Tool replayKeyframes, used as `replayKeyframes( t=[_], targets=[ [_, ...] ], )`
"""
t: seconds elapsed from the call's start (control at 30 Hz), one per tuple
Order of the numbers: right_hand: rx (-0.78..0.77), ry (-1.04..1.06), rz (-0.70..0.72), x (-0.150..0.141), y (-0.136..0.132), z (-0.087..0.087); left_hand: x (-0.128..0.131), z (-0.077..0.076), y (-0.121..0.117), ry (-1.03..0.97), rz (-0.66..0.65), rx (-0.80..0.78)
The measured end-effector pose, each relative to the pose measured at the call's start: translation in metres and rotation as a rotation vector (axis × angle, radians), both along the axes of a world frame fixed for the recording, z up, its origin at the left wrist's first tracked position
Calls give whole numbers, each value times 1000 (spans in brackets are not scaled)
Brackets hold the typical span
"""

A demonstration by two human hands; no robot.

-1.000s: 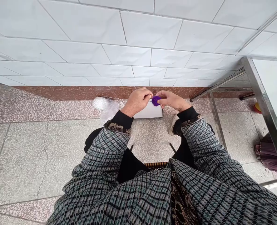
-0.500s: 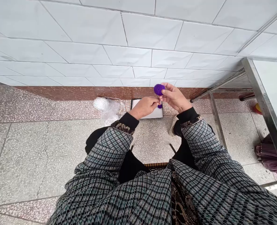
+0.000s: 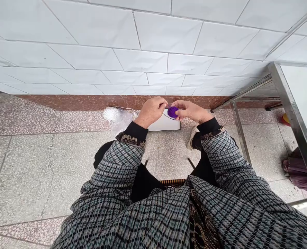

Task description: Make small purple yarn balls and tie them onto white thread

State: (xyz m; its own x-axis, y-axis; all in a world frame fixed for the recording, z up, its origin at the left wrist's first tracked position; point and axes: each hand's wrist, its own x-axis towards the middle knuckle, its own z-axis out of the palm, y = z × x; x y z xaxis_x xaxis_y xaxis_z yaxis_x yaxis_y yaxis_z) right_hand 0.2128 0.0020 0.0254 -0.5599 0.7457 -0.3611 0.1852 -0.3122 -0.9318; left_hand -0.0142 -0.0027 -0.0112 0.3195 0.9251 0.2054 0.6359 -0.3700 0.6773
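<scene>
A small purple ball of yarn (image 3: 172, 112) is gripped between the thumb and fingers of my right hand (image 3: 191, 111). To its left, my left hand (image 3: 153, 110) pinches a purple yarn strand (image 3: 169, 105) that runs across to the ball. Another thin dark loop of yarn hangs between the two hands. Beneath them on the floor lies a shallow white tray (image 3: 166, 126) with a dark rim, partly covered by my hands.
A white ball of yarn (image 3: 111, 114) and a clear plastic bag (image 3: 122, 122) lie on the floor left of the tray. White tiled wall (image 3: 143, 62) rises ahead. On the right stands a metal-framed table (image 3: 296, 114); a dark purple bundle (image 3: 300, 169) sits below it.
My left hand has moved left, away from the ball, drawing out a strand. The purple ball and right hand have come slightly lower and to the left.
</scene>
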Motion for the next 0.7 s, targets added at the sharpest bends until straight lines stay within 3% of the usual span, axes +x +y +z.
replayKeyframes(
  t=[0.13,0.23,0.43,0.6,0.7],
  targets=[
    [-64,224,-80,2,0,4,4,-5,1,-20,41,-48],
    [-52,255,-177,-1,0,4,16,-8,-4,-43,-23,-81],
    [95,116,-309,-7,5,-8,28,-11,-13,-5,-299,-71],
    [233,-101,-306,-9,9,-20,21,-7,-13,42,-320,-28],
    [280,-224,-249,-8,8,-21,15,-3,-12,41,-257,-7]
  ],
)
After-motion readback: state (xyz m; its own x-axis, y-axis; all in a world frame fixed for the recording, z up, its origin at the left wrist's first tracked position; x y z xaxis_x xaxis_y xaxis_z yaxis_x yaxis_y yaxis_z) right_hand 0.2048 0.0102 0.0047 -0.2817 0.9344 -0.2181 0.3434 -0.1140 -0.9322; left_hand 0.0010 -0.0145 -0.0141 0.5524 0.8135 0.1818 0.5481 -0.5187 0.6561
